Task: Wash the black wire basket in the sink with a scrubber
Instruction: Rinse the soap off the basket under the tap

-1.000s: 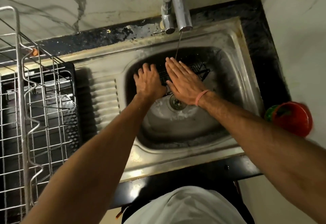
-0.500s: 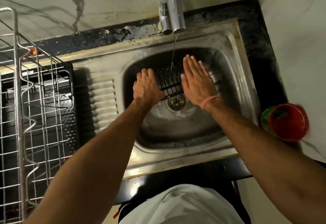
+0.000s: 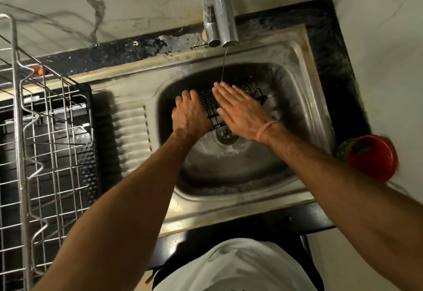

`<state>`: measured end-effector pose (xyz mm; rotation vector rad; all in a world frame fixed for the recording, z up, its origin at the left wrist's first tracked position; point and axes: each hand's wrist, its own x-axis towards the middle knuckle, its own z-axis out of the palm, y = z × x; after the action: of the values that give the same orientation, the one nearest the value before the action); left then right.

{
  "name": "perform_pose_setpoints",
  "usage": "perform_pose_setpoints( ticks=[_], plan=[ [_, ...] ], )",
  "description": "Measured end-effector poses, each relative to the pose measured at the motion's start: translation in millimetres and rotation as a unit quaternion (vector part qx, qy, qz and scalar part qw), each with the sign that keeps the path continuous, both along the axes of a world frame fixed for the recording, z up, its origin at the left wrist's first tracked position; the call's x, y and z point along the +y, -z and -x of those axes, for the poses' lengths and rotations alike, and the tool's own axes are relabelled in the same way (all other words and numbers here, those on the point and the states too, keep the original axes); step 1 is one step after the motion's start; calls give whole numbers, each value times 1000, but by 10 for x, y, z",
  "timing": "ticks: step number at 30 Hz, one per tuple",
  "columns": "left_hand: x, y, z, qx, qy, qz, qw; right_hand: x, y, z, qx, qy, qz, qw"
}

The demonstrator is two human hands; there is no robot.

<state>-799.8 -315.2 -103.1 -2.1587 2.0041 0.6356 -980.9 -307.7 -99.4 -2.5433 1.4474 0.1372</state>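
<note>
Basket [image 3: 211,105] under left hand's [image 3: 190,116] curled fingers, right hand [image 3: 240,114] flat; no legible writing.

A black wire basket [image 3: 211,105] sits in the steel sink [image 3: 304,116], gripped by the left hand [image 3: 190,116] with curled fingers. The right hand [image 3: 240,114] lies flat on it, fingers straight, fingertips under the chrome tap's [image 3: 223,16] thin water stream [image 3: 223,66].

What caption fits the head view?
Both hands, left hand and right hand, on black wire basket under running tap.
</note>
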Motion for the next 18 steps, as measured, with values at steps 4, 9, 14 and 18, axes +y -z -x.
perform_pose_setpoints(
  ticks=[4, 9, 14, 18],
  plan=[
    [-21, 12, -7, -3, -4, 8, 1000, -25, -56, 68, -3, 181, 1, 983],
    [-13, 33, -13, 3, 3, 5, 1000, 75, -19, -46, 0, 7, -2, 1000],
    [-28, 35, 4, -3, -8, 6, 1000, -76, -78, 41, 16, 173, -5, 985],
    [-106, 23, -29, 14, -6, -2, 1000, -27, -82, -143, 25, -12, -11, 1000]
  ],
)
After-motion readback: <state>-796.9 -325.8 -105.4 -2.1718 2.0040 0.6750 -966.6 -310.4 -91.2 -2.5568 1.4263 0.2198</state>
